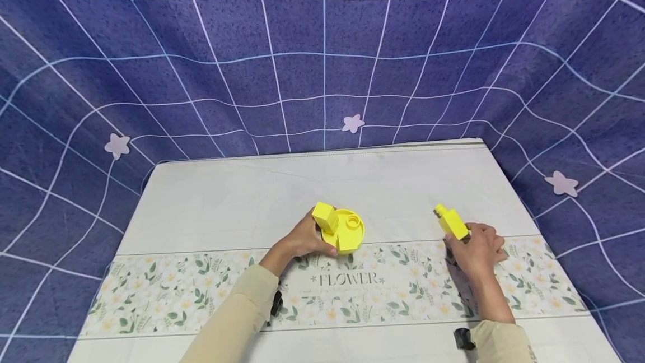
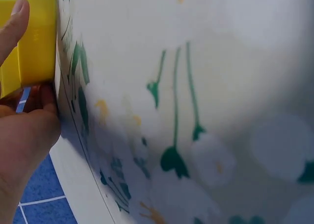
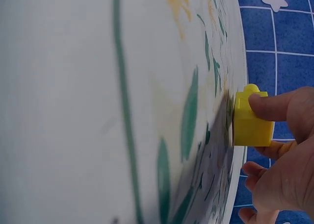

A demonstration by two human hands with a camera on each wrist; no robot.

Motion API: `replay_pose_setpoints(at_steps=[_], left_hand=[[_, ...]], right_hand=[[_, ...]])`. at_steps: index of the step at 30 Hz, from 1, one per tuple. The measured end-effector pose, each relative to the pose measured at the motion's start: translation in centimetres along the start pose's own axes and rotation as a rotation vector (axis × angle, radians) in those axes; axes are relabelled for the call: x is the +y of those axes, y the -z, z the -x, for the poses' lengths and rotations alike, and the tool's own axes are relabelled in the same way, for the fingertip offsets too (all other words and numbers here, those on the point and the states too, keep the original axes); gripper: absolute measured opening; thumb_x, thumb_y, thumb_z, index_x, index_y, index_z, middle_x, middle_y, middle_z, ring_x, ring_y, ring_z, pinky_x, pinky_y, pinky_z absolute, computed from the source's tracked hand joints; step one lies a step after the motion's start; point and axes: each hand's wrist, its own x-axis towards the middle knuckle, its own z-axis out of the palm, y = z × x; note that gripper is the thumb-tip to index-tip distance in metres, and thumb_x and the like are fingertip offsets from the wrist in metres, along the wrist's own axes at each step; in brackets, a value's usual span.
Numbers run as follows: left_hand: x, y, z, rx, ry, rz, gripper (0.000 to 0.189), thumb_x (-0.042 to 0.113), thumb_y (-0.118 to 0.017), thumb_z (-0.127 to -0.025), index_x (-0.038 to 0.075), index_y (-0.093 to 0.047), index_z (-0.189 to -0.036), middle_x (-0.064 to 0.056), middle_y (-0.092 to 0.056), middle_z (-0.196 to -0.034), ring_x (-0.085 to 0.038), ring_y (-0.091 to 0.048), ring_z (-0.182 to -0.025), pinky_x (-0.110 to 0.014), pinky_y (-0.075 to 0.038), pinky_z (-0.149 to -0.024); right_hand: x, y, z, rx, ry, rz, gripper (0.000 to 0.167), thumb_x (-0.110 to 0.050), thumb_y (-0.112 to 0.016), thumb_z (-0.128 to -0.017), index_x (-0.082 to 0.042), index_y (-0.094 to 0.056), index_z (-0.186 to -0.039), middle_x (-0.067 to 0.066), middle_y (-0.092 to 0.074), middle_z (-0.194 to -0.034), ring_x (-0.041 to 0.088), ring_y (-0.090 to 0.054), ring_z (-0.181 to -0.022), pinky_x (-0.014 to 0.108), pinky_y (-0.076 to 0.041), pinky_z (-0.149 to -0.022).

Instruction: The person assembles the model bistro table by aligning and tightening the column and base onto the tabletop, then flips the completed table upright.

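Note:
My left hand (image 1: 303, 238) grips a round yellow holder (image 1: 350, 244) with a raised rim, its thumb along the near side. On the holder stand a tall yellow block (image 1: 325, 216) at the left and a small yellow ring-shaped part (image 1: 353, 221) toward the back. Farther right, my right hand (image 1: 477, 248) pinches a boxy yellow bottle (image 1: 454, 224), whose narrow neck points away to the upper left. The right wrist view shows the thumb pressed against one face of this bottle (image 3: 252, 123), close to the cloth. Part of the holder's left side is hidden behind my left fingers.
A white tablecloth (image 1: 242, 200) covers the table, with a floral band (image 1: 166, 296) reading "FLOWER" across it. Blue curtains (image 1: 297, 77) with a grid pattern and stars rise behind and at both sides. Each wrist carries a dark device.

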Motion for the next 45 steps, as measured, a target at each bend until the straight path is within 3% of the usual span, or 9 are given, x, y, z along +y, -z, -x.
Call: replay_pose_setpoints(at_steps=[9, 18, 28, 45], left_hand=[[0.4, 0.5, -0.7, -0.067, -0.02, -0.046, 0.102, 0.019, -0.096, -0.05, 0.017, -0.042, -0.137, 0.004, -0.053, -0.131, -0.015, -0.046, -0.126, -0.035, -0.025, -0.113], [0.8, 0.7, -1.2, -0.117, -0.017, -0.024, 0.1, 0.013, -0.095, -0.051, 0.018, -0.044, -0.137, 0.004, -0.054, -0.132, -0.016, -0.045, -0.128, -0.036, -0.024, -0.113], [0.5, 0.5, -1.0, -0.103, 0.03, -0.03, 0.103, 0.015, -0.094, -0.052, 0.022, -0.042, -0.141, 0.008, -0.051, -0.137, -0.013, -0.042, -0.131, -0.036, -0.019, -0.115], [0.2, 0.5, -1.0, -0.106, 0.024, -0.027, 0.103, 0.017, -0.094, -0.053, 0.022, -0.041, -0.141, 0.007, -0.051, -0.136, -0.014, -0.041, -0.131, -0.037, -0.02, -0.115]], right_hand=[[-0.7, -0.1, 0.1, 0.11, 0.059, -0.072, 0.044, -0.018, -0.069, -0.086, 0.011, -0.056, -0.116, 0.029, -0.043, -0.125, 0.049, -0.027, -0.12, 0.065, -0.007, -0.093], [-2.6, 0.0, 0.2, 0.139, 0.109, -0.172, 0.044, -0.015, -0.073, -0.082, 0.01, -0.058, -0.115, 0.023, -0.047, -0.124, 0.042, -0.031, -0.119, 0.06, -0.007, -0.097], [-5.5, -0.9, 1.0, 0.048, 0.125, -0.26, 0.046, -0.016, -0.074, -0.083, 0.008, -0.058, -0.118, 0.017, -0.048, -0.128, 0.034, -0.032, -0.117, 0.055, -0.01, -0.098], [-10.0, -2.3, 1.7, -0.078, 0.379, -0.351, 0.036, -0.012, -0.078, -0.078, 0.003, -0.063, -0.108, 0.015, -0.053, -0.125, 0.034, -0.035, -0.118, 0.055, -0.01, -0.098]])
